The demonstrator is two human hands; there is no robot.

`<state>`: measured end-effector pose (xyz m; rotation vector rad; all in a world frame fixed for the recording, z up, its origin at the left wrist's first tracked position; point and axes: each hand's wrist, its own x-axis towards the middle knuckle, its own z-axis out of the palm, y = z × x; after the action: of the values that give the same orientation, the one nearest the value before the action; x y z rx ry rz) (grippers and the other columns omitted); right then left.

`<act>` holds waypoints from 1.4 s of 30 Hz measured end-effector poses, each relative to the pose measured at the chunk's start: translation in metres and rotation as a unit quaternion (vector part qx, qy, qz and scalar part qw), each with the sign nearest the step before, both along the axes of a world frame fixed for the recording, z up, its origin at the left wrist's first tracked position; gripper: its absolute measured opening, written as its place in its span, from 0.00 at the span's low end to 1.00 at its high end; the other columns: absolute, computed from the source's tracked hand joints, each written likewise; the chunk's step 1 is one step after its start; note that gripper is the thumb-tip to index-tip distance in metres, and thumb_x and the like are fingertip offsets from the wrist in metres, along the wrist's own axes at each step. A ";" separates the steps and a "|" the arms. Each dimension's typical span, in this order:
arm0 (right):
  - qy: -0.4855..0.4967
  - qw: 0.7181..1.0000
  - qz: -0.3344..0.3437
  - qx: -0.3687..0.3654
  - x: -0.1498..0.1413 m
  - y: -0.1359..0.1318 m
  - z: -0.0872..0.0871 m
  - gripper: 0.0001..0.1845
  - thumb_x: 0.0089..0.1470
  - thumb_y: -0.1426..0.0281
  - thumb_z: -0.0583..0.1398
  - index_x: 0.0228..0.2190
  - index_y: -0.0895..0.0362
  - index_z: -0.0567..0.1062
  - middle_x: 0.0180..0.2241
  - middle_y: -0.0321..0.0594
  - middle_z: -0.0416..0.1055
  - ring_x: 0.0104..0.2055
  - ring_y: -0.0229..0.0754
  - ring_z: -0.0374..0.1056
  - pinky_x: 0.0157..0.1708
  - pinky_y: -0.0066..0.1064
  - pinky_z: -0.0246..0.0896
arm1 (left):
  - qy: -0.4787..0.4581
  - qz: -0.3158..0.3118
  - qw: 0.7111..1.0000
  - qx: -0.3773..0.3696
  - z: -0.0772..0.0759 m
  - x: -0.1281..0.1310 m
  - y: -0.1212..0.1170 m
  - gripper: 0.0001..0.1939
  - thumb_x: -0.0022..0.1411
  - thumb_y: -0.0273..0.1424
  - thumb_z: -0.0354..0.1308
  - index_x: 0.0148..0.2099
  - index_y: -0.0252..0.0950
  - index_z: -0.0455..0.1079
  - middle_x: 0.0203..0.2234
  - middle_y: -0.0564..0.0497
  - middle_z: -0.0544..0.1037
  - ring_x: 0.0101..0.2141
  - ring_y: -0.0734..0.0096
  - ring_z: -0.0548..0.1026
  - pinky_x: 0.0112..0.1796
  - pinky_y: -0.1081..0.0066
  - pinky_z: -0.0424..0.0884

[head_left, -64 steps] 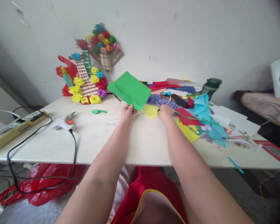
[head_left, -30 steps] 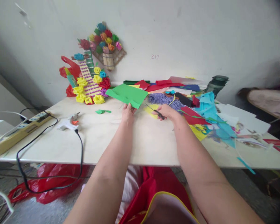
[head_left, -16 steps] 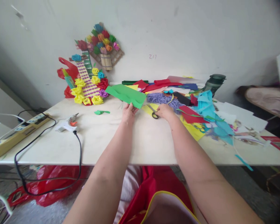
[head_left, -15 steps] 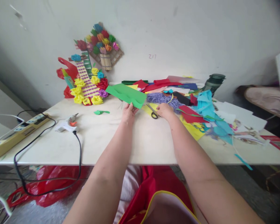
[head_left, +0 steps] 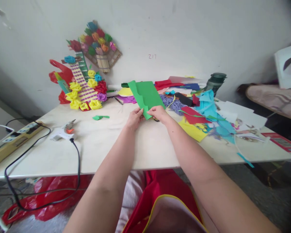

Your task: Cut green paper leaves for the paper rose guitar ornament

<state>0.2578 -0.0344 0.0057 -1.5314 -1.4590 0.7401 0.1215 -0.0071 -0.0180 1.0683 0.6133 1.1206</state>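
A green sheet of paper [head_left: 149, 94] is held up between my two hands above the table, with a crease running down its left side. My left hand [head_left: 135, 118] pinches its lower left corner. My right hand [head_left: 158, 113] grips the lower edge a little further right, fingers pressed together. Behind the right hand a dark bit of the scissors [head_left: 156, 120] peeks out on the table; the paper and hand hide the rest. Left of my hands lies a small green paper leaf piece [head_left: 100, 117].
A white glue gun [head_left: 63, 133] with a black cord and a yellow power strip [head_left: 16, 139] are on the left. Paper flower crafts [head_left: 84, 84] stand at the back left. Purple yarn [head_left: 176, 105], paper scraps [head_left: 206, 103] and a dark bottle [head_left: 215, 83] fill the right.
My right hand has let go of the scissors on the table and taken hold of the green paper. The sheet has turned more upright and shifted right.
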 end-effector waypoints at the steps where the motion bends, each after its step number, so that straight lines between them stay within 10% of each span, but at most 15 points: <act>1: -0.014 1.000 0.003 0.008 0.000 0.001 -0.001 0.07 0.44 0.68 0.60 0.20 0.60 0.72 0.12 0.29 0.59 0.15 0.31 0.55 0.18 0.23 0.51 | 0.011 0.012 1.000 -0.006 0.000 0.001 0.000 0.09 0.53 0.30 0.60 0.36 0.32 0.71 0.28 0.48 0.77 0.24 0.74 0.74 0.29 0.71 0.72; 7: -0.181 0.980 -0.022 0.076 -0.003 0.010 -0.007 0.06 0.44 0.70 0.60 0.21 0.59 0.75 0.17 0.34 0.67 0.22 0.33 0.61 0.24 0.23 0.53 | 0.147 0.183 0.971 -0.054 -0.001 0.007 0.006 0.11 0.49 0.32 0.63 0.22 0.33 0.66 0.13 0.53 0.69 0.18 0.71 0.71 0.23 0.70 0.72; 15: -0.230 0.971 0.000 0.069 -0.010 0.010 -0.013 0.07 0.45 0.71 0.60 0.23 0.59 0.78 0.22 0.38 0.73 0.27 0.37 0.66 0.27 0.25 0.55 | 0.143 0.229 0.955 -0.120 -0.003 0.001 0.013 0.10 0.51 0.30 0.61 0.21 0.34 0.66 0.11 0.48 0.68 0.23 0.57 0.76 0.27 0.60 0.73; 42: 0.033 0.998 0.006 -0.052 -0.018 0.000 -0.008 0.10 0.44 0.74 0.63 0.17 0.59 0.68 0.12 0.27 0.59 0.14 0.28 0.57 0.16 0.20 0.52 | 0.174 0.133 0.964 -0.152 0.015 -0.002 -0.008 0.04 0.50 0.24 0.60 0.31 0.30 0.71 0.14 0.47 0.71 0.25 0.61 0.76 0.31 0.64 0.74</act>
<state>0.2395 -0.0341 -0.0019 -1.5621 -1.4005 0.8767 0.1192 -0.0146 -0.0027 0.9361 1.1989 1.0298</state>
